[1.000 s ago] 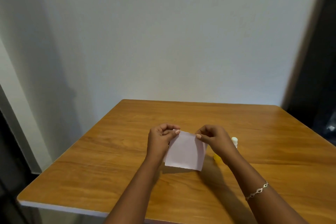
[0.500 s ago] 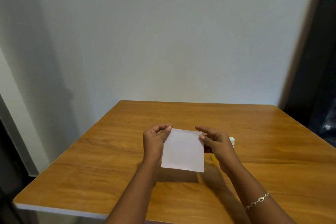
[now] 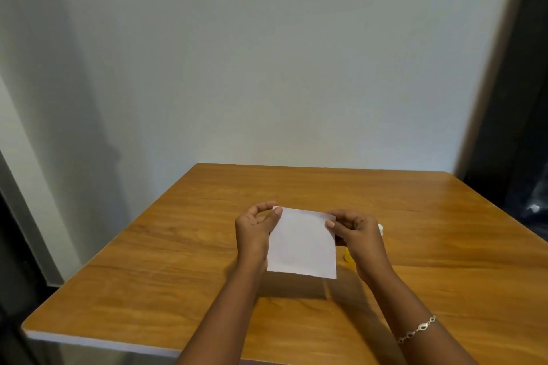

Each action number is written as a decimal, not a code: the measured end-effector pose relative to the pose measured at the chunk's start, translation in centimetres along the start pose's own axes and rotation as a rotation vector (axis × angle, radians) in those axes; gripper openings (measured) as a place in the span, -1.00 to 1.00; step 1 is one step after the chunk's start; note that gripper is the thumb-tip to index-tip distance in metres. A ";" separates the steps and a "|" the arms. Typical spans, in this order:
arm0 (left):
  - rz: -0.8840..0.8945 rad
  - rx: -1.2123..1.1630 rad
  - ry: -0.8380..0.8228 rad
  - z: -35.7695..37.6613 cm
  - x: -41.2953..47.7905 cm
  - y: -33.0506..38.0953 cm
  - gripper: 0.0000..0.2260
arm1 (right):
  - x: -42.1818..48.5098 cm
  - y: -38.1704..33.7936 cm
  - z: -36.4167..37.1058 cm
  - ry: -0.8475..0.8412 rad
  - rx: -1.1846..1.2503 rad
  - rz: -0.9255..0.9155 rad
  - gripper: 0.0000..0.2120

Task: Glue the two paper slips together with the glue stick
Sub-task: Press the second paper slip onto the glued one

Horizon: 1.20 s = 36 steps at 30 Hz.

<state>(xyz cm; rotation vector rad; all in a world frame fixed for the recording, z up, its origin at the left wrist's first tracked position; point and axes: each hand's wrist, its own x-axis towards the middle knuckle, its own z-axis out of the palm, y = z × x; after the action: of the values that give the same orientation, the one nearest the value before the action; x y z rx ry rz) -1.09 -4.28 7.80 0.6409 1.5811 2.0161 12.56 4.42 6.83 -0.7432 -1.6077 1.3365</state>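
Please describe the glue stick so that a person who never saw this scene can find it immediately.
On the wooden table, look just behind the right hand, which holds a white paper together with the left hand. The glue stick lies there, mostly hidden: a yellow body with a white end, the only yellow thing on the table.

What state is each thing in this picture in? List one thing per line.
paper: held above the table, pinched at both top corners
left hand: pinching the top left corner
right hand: pinching the top right corner
glue stick: on the table behind the right hand, mostly hidden
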 end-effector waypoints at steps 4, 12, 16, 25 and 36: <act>0.074 0.012 -0.016 -0.4 -0.1 0.4 -0.92 | 0.2 -0.1 0.0 -0.020 -0.055 -0.018 -0.87; 0.349 0.303 -0.191 -0.4 0.4 1.4 -0.85 | 2.0 -3.7 1.7 -0.308 -0.534 -0.219 -0.77; 0.420 0.326 -0.235 -0.4 0.4 1.8 -0.88 | 2.4 -4.7 2.9 -0.391 -0.599 -0.270 -0.82; 0.435 0.295 -0.222 -0.6 0.5 1.5 -0.88 | 2.2 -5.2 3.0 -0.406 -0.578 -0.179 -0.84; 0.333 0.125 -0.065 -1.0 0.0 1.6 -0.85 | 2.5 -4.5 0.8 -0.384 -0.635 -0.121 -0.87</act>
<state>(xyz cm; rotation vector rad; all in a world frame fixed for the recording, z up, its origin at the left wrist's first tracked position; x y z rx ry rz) -1.86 -5.31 9.13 1.0686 1.6597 2.1112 11.16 5.13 11.75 -0.7630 -2.3976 0.9086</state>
